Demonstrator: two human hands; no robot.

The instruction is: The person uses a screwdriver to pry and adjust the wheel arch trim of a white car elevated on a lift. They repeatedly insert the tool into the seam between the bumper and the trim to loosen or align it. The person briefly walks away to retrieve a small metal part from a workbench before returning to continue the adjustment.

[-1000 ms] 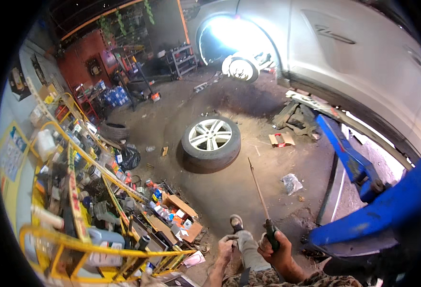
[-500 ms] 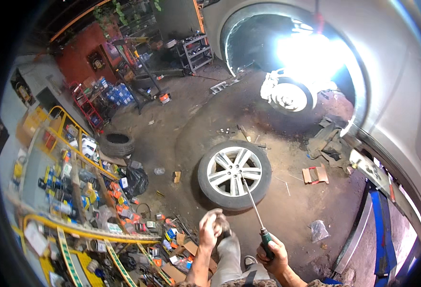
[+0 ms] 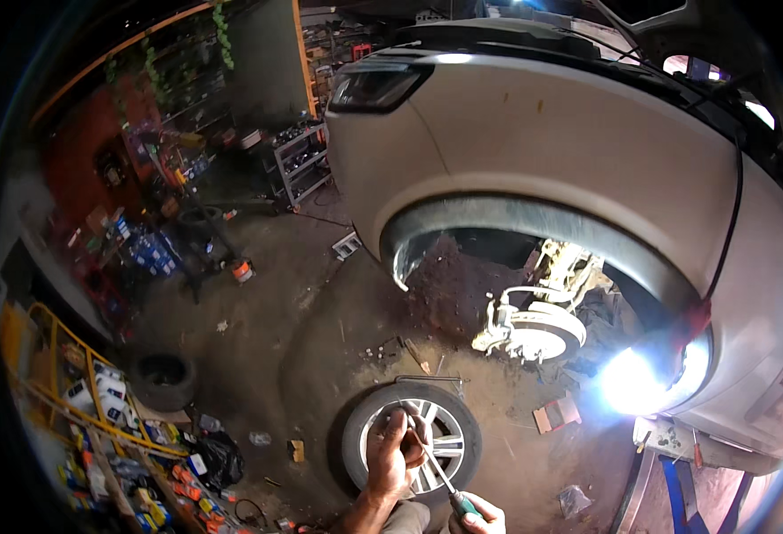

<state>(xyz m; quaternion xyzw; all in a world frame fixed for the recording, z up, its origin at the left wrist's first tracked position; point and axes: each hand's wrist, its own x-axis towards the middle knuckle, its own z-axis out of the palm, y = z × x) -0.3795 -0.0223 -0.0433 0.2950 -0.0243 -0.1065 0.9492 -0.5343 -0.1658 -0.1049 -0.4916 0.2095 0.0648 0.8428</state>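
Note:
My right hand (image 3: pixel 485 516), low in the view, is closed round the green handle of a long screwdriver (image 3: pixel 438 472). The steel shaft slants up and left to my left hand (image 3: pixel 389 454). The fingers of that hand are closed beside the shaft's far end; what they hold is too small and shaded to tell. Behind both hands a tyre on a silver spoked wheel (image 3: pixel 449 440) lies flat on the floor, partly covered by my left hand and arm.
A light-coloured car fender (image 3: pixel 543 133) arches over a bare brake disc (image 3: pixel 543 338). A bright lamp (image 3: pixel 632 381) glares at the wheel arch. Left lie a loose tyre (image 3: pixel 162 381), a black bag (image 3: pixel 220 458) and a cluttered yellow rack (image 3: pixel 53 343). Blue lift straps (image 3: pixel 681 494) stand right.
My view has tilted up, showing more of the car. My left hand has come to the screwdriver's far end from beside the wheel. The lamp appears lower, and the brake disc is less glared out.

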